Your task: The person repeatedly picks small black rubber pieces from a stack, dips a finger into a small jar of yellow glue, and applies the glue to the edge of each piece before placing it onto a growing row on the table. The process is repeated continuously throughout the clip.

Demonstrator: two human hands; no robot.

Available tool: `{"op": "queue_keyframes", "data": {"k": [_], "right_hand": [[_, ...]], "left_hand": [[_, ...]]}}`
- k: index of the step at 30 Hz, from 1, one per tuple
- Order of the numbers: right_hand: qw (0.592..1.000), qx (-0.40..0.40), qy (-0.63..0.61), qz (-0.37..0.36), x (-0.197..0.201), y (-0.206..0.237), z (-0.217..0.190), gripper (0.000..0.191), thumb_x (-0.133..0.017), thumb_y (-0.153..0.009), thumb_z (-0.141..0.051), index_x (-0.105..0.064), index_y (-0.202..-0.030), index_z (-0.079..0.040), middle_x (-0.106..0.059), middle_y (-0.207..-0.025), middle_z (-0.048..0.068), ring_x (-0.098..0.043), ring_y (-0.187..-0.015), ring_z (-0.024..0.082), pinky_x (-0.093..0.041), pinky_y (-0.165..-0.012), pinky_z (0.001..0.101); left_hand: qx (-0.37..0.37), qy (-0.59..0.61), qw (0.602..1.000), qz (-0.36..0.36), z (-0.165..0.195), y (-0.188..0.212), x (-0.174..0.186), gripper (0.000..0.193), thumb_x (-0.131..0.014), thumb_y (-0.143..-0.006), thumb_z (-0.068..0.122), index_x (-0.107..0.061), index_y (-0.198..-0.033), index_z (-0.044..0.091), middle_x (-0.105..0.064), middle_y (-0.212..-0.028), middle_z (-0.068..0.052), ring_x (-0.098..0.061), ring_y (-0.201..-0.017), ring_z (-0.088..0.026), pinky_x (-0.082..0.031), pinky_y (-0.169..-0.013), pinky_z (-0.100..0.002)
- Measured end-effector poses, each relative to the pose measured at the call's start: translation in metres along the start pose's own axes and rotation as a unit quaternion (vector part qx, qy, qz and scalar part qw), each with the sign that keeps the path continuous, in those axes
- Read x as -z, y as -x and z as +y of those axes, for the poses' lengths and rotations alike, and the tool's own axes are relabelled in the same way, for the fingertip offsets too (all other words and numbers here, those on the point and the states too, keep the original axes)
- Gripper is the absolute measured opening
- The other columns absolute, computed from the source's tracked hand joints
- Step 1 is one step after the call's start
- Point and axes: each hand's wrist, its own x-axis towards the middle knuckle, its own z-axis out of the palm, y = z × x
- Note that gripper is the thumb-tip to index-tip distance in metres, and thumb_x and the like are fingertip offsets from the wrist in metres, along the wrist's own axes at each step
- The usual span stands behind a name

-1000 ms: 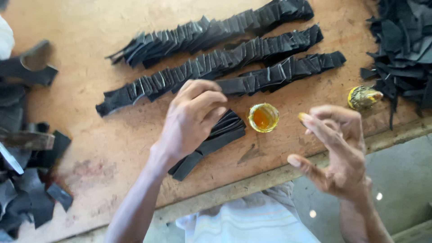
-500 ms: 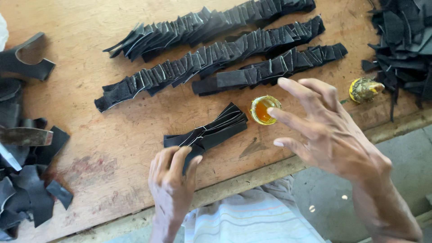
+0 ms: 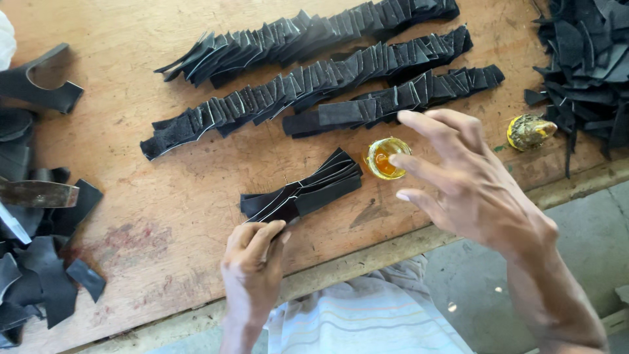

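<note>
A: What is hard to make out here?

B: The right hand covers part of the wooden table at about four o'clock from the small cup of amber glue, and its forearm runs out of the frame at the bottom right. The fingers are spread and loose, gripping nothing; the fingertips hover just beside the cup, and I cannot tell whether one touches its rim. The pile of black leather scraps at two o'clock is cut off by the edge. So is the heap of larger black cut pieces at nine o'clock. The yellowish lump at three o'clock is too smeared to name.

A: And the left hand?

B: The left hand sits at six o'clock, fingers curled, pinching the near end of the small bundle of black leather strips, which lies on the table just left of the cup.

A: What differs from half a second ago?

B: The left hand has come up from the table edge to that bundle. The right hand has dropped a little lower and to the right of the cup. The three long rows of overlapped strips at twelve o'clock lie as before.
</note>
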Motion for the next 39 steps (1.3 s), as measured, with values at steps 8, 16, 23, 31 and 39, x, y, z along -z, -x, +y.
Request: {"op": "queue_keyframes", "data": {"k": [8, 16, 23, 31, 39], "right_hand": [[0.982, -0.023, -0.002, 0.187, 0.007, 0.030, -0.002, 0.044, -0.081, -0.081, -0.040, -0.074, -0.111, -0.008, -0.053, -0.140, 0.015, -0.048, -0.121, 0.030, -0.044, -0.108, 0.0441], [0.943, 0.058, -0.303, 0.128, -0.036, 0.033, -0.049, 0.066, -0.075, -0.090, -0.042, -0.050, -0.145, -0.014, -0.045, -0.145, 0.012, -0.052, -0.127, 0.027, -0.055, -0.105, 0.0385], [0.939, 0.055, -0.337, 0.043, -0.050, 0.024, -0.048, 0.087, -0.082, -0.086, -0.034, -0.036, -0.158, -0.019, -0.040, -0.151, 0.014, -0.051, -0.129, 0.027, -0.050, -0.109, 0.0450], [0.962, 0.068, -0.227, 0.134, -0.056, 0.026, -0.053, 0.084, -0.083, -0.082, -0.028, -0.041, -0.155, -0.030, -0.044, -0.150, 0.002, -0.051, -0.127, 0.023, -0.055, -0.103, 0.0388], [0.947, 0.090, -0.292, 0.095, -0.066, 0.018, -0.052, 0.098, -0.084, -0.085, -0.033, -0.024, -0.161, -0.027, -0.028, -0.160, 0.013, -0.040, -0.137, 0.029, -0.052, -0.107, 0.0415]], "left_hand": [[0.162, 0.392, 0.893, -0.148, 0.004, -0.031, 0.009, 0.021, -0.071, -0.089, 0.004, -0.071, -0.109, 0.003, -0.078, -0.090, -0.005, -0.074, -0.074, -0.010, -0.062, -0.062, -0.024], [0.176, 0.515, 0.810, -0.217, 0.018, -0.051, -0.013, 0.016, -0.074, -0.094, 0.007, -0.069, -0.105, -0.002, -0.072, -0.090, -0.006, -0.065, -0.075, -0.009, -0.055, -0.068, -0.022], [0.187, 0.588, 0.754, -0.223, 0.023, -0.051, -0.022, 0.017, -0.074, -0.093, 0.005, -0.068, -0.108, -0.002, -0.072, -0.095, -0.006, -0.064, -0.077, -0.010, -0.055, -0.069, -0.024], [0.175, 0.587, 0.764, -0.203, 0.021, -0.053, -0.021, 0.019, -0.075, -0.094, 0.008, -0.068, -0.109, -0.002, -0.072, -0.095, -0.007, -0.066, -0.078, -0.010, -0.055, -0.069, -0.024], [0.172, 0.590, 0.760, -0.212, 0.023, -0.052, -0.023, 0.018, -0.073, -0.095, 0.009, -0.067, -0.110, -0.001, -0.072, -0.094, -0.006, -0.066, -0.080, -0.010, -0.056, -0.070, -0.025]]}}
